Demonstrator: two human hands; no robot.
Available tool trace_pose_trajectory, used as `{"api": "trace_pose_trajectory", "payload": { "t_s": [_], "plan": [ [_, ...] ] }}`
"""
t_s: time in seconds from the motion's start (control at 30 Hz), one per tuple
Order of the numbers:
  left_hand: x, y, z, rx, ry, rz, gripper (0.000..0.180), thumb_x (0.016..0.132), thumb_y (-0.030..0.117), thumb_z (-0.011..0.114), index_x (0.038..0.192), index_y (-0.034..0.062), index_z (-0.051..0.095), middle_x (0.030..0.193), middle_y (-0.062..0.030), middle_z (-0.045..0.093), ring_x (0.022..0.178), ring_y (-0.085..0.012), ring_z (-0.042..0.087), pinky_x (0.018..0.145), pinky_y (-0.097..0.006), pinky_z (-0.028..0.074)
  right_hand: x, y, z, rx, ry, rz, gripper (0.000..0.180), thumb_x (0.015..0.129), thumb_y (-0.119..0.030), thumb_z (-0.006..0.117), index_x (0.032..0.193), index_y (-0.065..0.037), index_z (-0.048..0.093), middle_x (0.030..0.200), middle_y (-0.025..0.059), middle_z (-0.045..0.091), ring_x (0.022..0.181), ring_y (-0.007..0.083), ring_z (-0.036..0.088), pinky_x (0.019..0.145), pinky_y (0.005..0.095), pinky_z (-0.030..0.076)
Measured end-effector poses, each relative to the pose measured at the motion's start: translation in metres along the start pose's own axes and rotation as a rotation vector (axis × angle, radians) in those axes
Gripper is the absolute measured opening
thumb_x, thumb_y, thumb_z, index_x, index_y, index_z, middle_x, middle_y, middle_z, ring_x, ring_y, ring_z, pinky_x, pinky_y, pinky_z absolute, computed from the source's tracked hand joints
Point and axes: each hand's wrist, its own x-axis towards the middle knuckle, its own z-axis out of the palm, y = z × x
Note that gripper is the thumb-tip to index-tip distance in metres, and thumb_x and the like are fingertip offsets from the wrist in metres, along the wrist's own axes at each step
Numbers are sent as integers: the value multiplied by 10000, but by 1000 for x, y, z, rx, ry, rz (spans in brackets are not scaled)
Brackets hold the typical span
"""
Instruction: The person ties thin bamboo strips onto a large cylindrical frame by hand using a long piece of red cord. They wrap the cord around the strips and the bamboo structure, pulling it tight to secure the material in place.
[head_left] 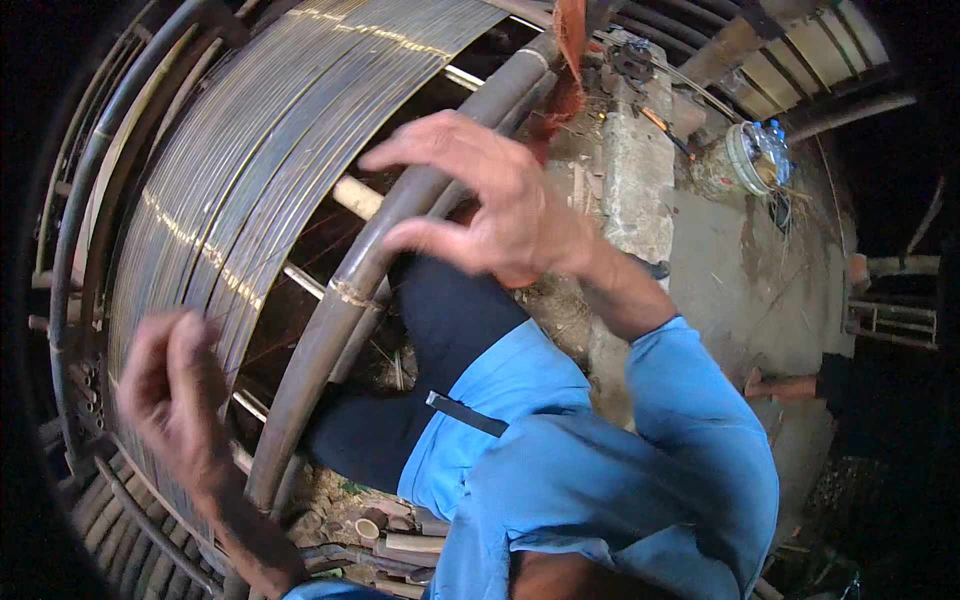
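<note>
A mat of thin split-bamboo slats (270, 130) stretches along my left, with pale bindings across it. A thick bamboo pole (370, 260) runs beside the mat's near edge. My right hand (490, 195) hovers over this pole with thumb and forefinger spread wide; its lower fingers are partly hidden. Over the mat's lower part, my left hand (175, 390) is curled, its thumb and forefinger close together. It is smeared by motion, and I cannot make out what it pinches. Faint reddish strands show between the hands. A strip of red cloth (570, 60) hangs at the pole's far end.
Bamboo rails (75, 230) frame the left side. On the right, a bucket (745, 160) stands near plastic bottles (775, 140), and an orange-handled tool (665, 130) lies on a concrete ledge (640, 190). Cut bamboo pieces (400, 545) lie below. Another person's bare limb (785, 387) shows at right.
</note>
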Motion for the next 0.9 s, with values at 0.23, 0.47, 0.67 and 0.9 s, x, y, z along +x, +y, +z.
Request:
{"api": "trace_pose_trajectory", "payload": {
  "t_s": [0.23,0.47,0.67,0.9],
  "plan": [
    [4,9,69,-426,-222,-3,156,964,143,651,881,13,673,710,24,602,598,-32,494,512,-210,355,18,-48,-7,278,-248,174,295,802,-205,816,1005,-16,718,861,105,675,744,223,648,628,329,502],
    [-19,-77,142,-551,-678,80,242,995,201,590,861,12,657,708,-6,605,597,-57,510,540,-217,418,63,-54,-132,-153,369,46,145,936,-104,622,907,10,706,868,92,706,766,151,660,707,266,537],
    [-11,-40,144,-471,-497,-72,295,1009,251,574,844,16,638,661,17,537,572,-66,462,514,-243,377,73,-12,-100,-773,399,-324,187,950,-185,651,977,-4,688,845,69,699,730,161,652,679,279,526],
    [18,-25,148,-755,-382,36,229,1023,174,548,886,21,652,679,29,533,644,-35,455,567,-216,360,32,-29,-51,-188,-508,242,396,903,-376,703,893,20,712,791,151,685,767,274,691,662,422,515]
  ]
}}
